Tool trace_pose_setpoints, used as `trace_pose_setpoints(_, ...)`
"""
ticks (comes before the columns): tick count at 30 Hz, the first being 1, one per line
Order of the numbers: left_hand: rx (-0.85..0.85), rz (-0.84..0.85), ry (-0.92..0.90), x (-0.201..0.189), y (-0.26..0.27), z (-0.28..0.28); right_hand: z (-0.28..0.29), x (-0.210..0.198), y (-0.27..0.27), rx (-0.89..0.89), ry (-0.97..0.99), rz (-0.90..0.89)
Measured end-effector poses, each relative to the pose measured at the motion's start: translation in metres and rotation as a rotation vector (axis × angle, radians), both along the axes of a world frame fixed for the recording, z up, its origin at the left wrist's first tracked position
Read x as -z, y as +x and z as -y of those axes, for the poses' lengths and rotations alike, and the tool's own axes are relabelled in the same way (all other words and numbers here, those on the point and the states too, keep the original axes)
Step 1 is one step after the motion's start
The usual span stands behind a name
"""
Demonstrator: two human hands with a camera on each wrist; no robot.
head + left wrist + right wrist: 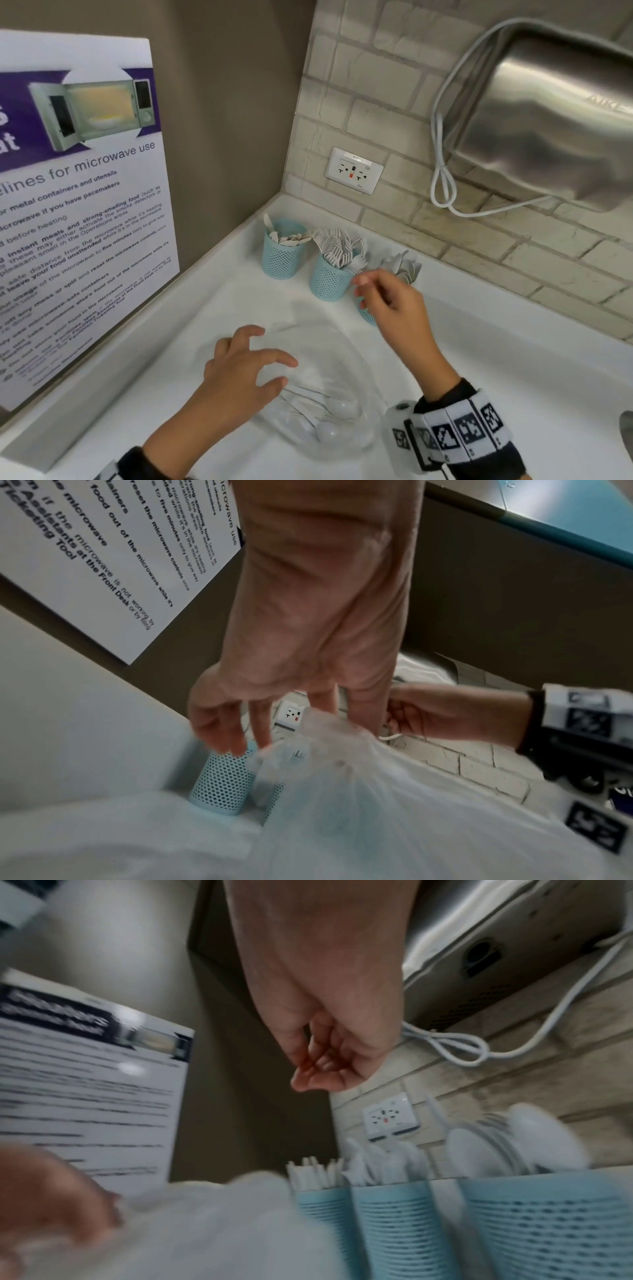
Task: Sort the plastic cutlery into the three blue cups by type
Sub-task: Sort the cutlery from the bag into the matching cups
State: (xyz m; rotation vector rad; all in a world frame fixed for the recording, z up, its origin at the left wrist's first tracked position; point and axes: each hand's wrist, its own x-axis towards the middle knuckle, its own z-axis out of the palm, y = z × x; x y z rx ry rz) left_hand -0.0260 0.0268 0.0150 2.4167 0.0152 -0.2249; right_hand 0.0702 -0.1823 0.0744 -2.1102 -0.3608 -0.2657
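Note:
Three blue mesh cups stand in the counter's corner. The left cup (282, 255) holds knives, the middle cup (328, 279) forks, and the right cup (367, 316) spoons (406, 266). My right hand (363, 286) hovers just in front of and above the right cup, hiding most of it. In the right wrist view the right hand (313, 1076) has loosely curled fingers with nothing in them. A clear plastic bowl (366, 373) in front holds a few white spoons (337, 409). My left hand (270, 363) spreads its fingers over the bowl's left rim and holds nothing.
A microwave-use poster (78, 205) leans on the left wall. A wall socket (354, 170) sits on the tiled back wall. A steel dispenser (548, 120) with a looped white cord (443, 185) hangs at the upper right. White counter (513, 359) stretches to the right.

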Motion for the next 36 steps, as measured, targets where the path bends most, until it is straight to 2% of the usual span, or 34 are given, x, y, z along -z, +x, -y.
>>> trace_pose_setpoints(2,0.032,-0.090,0.020,0.006,0.000,-0.002,-0.017,0.001,-0.017,-0.166,0.020,-0.102)
trace_pose_setpoints(4,0.014,-0.078,-0.069,0.007,0.003,-0.004,-0.031,0.007,-0.031,-0.315,-0.036,-0.198)
trace_pose_setpoints(5,0.014,-0.050,-0.108,0.006,0.004,-0.005,-0.037,0.013,-0.035,-0.392,-0.119,-0.230)
trace_pose_setpoints(7,0.028,-0.007,-0.160,0.004,0.005,-0.004,-0.045,0.030,-0.038,-0.514,-0.405,-0.234)
trace_pose_setpoints(9,0.034,0.005,-0.198,0.004,0.006,-0.004,-0.049,0.051,-0.039,-0.537,-0.693,-0.245)
trace_pose_setpoints(11,0.031,0.005,-0.230,0.005,0.004,-0.005,-0.051,0.071,-0.041,-0.498,-0.890,-0.337)
trace_pose_setpoints(13,0.036,-0.008,-0.254,0.006,0.003,-0.005,-0.053,0.085,-0.045,-0.476,-1.024,-0.368)
trace_pose_setpoints(15,0.046,-0.019,-0.258,0.006,0.003,-0.006,-0.057,0.092,-0.047,-0.432,-1.077,-0.338)
trace_pose_setpoints(23,0.041,-0.014,-0.285,0.004,0.002,-0.006,-0.060,0.091,-0.045,-0.350,-1.030,-0.240)
trace_pose_setpoints(27,0.051,-0.011,-0.284,0.004,0.002,-0.006,-0.053,0.087,-0.044,-0.323,-0.942,-0.234)
trace_pose_setpoints(31,0.054,-0.007,-0.264,0.005,0.002,-0.008,-0.044,0.068,-0.040,-0.281,-0.685,-0.310)
trace_pose_setpoints(36,0.039,-0.005,-0.205,0.006,0.002,-0.006,-0.033,0.021,-0.039,-0.220,-0.124,-0.355)
